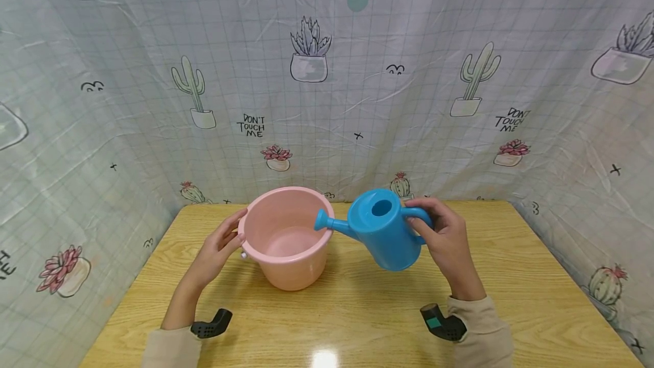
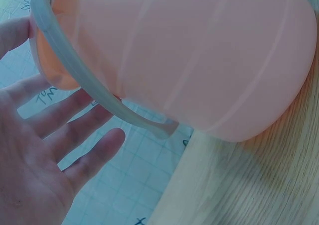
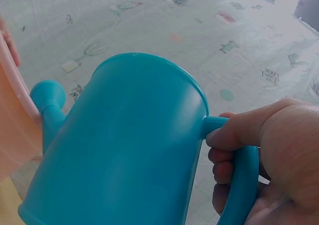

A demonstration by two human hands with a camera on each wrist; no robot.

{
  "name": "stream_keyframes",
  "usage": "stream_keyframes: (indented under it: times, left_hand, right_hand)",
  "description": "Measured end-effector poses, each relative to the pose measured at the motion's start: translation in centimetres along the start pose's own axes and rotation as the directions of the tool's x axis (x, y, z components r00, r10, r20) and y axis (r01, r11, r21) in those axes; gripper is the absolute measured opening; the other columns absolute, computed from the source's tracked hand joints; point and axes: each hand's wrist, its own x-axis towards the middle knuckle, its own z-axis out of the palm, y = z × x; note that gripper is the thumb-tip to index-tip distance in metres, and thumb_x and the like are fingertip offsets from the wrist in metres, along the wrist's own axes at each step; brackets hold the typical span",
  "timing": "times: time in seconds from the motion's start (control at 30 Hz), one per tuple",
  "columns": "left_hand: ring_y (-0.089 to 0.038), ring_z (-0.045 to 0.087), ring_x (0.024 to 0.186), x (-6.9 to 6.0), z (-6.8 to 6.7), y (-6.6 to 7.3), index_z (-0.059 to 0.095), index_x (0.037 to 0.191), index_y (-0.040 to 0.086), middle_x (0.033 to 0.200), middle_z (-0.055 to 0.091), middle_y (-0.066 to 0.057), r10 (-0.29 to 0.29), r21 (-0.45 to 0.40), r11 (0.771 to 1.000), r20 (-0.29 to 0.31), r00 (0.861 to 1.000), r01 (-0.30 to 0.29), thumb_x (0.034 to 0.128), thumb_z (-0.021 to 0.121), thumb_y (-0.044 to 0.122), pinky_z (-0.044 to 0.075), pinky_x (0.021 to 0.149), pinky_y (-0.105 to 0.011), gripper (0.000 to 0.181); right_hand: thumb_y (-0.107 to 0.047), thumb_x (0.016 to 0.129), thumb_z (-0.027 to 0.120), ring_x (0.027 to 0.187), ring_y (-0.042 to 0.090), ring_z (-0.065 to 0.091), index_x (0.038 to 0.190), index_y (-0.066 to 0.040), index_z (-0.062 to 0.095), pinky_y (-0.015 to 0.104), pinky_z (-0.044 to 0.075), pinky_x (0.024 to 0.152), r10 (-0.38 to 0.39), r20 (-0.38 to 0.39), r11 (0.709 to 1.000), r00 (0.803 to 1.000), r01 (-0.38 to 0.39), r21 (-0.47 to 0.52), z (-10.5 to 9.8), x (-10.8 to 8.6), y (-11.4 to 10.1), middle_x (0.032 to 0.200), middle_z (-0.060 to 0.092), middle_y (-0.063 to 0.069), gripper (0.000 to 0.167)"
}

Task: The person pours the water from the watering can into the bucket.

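A pink bucket (image 1: 289,274) stands upright on the wooden table, its inside visible and no liquid discernible. My left hand (image 1: 219,246) touches the left side of its rim with fingers spread and fairly straight, beside the pale bucket handle (image 2: 82,78) in the left wrist view. With curled fingers, my right hand (image 1: 443,237) grips the handle of a blue watering can (image 1: 390,243). The can is held raised and leans slightly, its spout pointing left. Its flared spout head (image 1: 322,220) reaches over the bucket's right rim. No water shows coming out.
The wooden table (image 1: 388,322) has a cloth with cactus prints (image 1: 352,101) hanging behind it and on both sides. Black wrist devices (image 1: 212,325) sit at both sleeves. The table's left edge runs close to my left forearm.
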Motion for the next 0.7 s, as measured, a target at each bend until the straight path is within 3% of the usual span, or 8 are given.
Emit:
stream_keyframes:
  times: [0.7]
  left_hand:
    - [-0.004, 0.05, 0.127, 0.0, -0.01, 0.01, 0.032, 0.152, 0.018, 0.151, 0.038, -0.016, 0.01, 0.012, 1.0, -0.003, 1.0, -0.01, 0.1013, 0.048, 0.012, 0.045, 0.094, -0.011, 0.054]
  right_hand:
    - [0.005, 0.09, 0.061, 0.099, 0.005, 0.063, 0.115, 0.002, 0.064, 0.016, 0.05, 0.086, -0.001, -0.006, 1.0, 1.0, 0.001, -0.01, -0.01, 0.01, 0.01, 0.109, 0.066, -0.012, 0.025]
